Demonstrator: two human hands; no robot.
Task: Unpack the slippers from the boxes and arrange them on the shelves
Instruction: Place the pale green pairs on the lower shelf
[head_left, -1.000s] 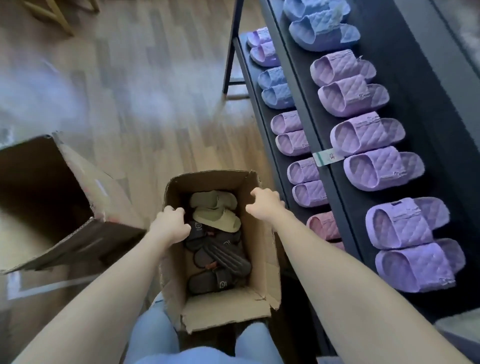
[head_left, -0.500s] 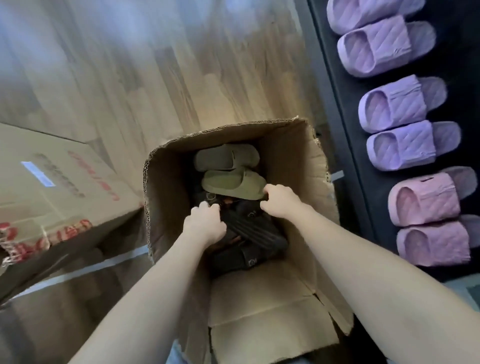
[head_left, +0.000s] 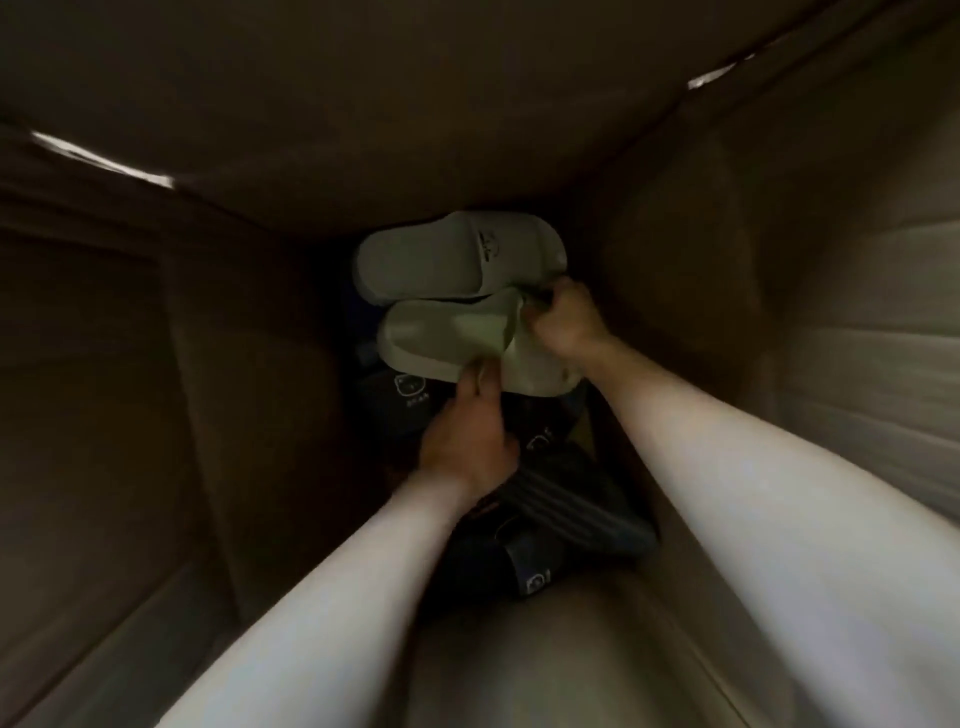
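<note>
Olive-green slipper lies crosswise at the far end of the cardboard box; right hand grips its right end, left hand pinches its near edge.

Box walls: we see matt brown cardboard, dull and slightly fibrous, with creased panels at the right of the frame.
Upper olive slipper: to us it looks like moulded foam or rubber, smooth and matt, with a small dark print on the strap.
Lower olive slipper: we see the same soft, matt material, and its strap looks pliant.
Dark slippers: we take these for rubbery plastic, mostly matt, with one surface ribbed in ridges and pale printed logos on the straps.
</note>
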